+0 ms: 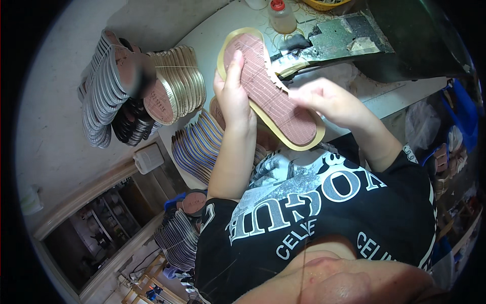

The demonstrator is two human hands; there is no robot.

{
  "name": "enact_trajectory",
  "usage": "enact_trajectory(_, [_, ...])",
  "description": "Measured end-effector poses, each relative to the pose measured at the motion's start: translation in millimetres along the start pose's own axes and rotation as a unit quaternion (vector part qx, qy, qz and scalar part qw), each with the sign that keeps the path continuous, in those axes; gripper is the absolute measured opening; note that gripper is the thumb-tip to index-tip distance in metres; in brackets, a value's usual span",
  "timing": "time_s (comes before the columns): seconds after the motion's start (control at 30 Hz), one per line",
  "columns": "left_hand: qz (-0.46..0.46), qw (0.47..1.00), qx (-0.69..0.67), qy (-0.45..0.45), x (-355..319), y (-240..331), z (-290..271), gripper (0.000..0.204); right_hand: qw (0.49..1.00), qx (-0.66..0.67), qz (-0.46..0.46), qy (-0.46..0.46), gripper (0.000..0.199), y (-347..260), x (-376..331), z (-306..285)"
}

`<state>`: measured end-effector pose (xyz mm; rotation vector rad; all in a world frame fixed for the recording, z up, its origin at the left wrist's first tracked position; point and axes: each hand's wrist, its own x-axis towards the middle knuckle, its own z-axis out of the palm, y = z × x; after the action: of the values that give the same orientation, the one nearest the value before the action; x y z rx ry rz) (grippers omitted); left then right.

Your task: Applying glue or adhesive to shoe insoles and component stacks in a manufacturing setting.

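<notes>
In the frame's upper centre, your left hand grasps a pink, yellow-rimmed sole, thumb on its face, seemingly steadying it so the right edge lies free for your right hand, fingers curled there; whether they pinch is unclear.

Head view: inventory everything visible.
Sole: 1, pink, yellow rim, in left hand
Silver stack: 1, silver edges, upper left
Gold stack: 1, gold edges, right of silver
Black stack: 1, black, beside silver
Striped stack: 1, blue and brown, by left forearm
Lower stack: 1, grey, lower left
Bottle: 1, red cap, on white table
Basket: 1, yellow, top edge
Container: 1, white, left
Bag: 1, clear, right
Shirt: 1, black, lower middle
Left hand: 1, bare, gripping sole
Right hand: 1, bare, sole's edge
</notes>
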<state>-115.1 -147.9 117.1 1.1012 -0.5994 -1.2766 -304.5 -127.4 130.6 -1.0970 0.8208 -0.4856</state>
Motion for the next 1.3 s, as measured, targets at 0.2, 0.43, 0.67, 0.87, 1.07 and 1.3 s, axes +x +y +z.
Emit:
enact_trajectory(0.2, [0.030, 0.999, 0.027, -0.018, 9.7, -3.1, 15.9, 0.032, 0.990, 0.110, 0.062, -0.062, 0.025, 10.0, -36.1, 4.7])
enact_trajectory(0.43, [0.025, 0.997, 0.068, -0.026, 16.4, 3.3, 30.0, 0.032, 0.980, 0.194, 0.032, -0.004, 0.027, 14.5, -39.0, 18.2])
enact_trajectory(0.67, [-0.010, 0.995, 0.094, -0.013, 42.3, -0.4, 28.2, 0.034, 0.959, 0.277, 0.030, 0.053, 0.033, 7.8, -29.8, 23.9])
enact_trajectory(0.87, [0.116, 0.869, 0.477, -0.065, 86.3, 23.9, 15.8, 0.063, 0.947, 0.312, -0.020, 0.079, 0.031, 5.3, -7.7, 33.5])
enact_trajectory(1.07, [0.230, 0.524, 0.677, -0.462, 91.9, 75.8, 29.2, 0.067, 0.946, 0.307, -0.044, 0.098, 0.035, -0.4, 12.6, 35.3])
enact_trajectory(1.3, [0.161, 0.506, 0.646, -0.548, 101.9, 86.0, 46.7, 0.039, 0.939, 0.326, -0.004, 0.110, 0.041, -9.7, 13.6, 34.7])
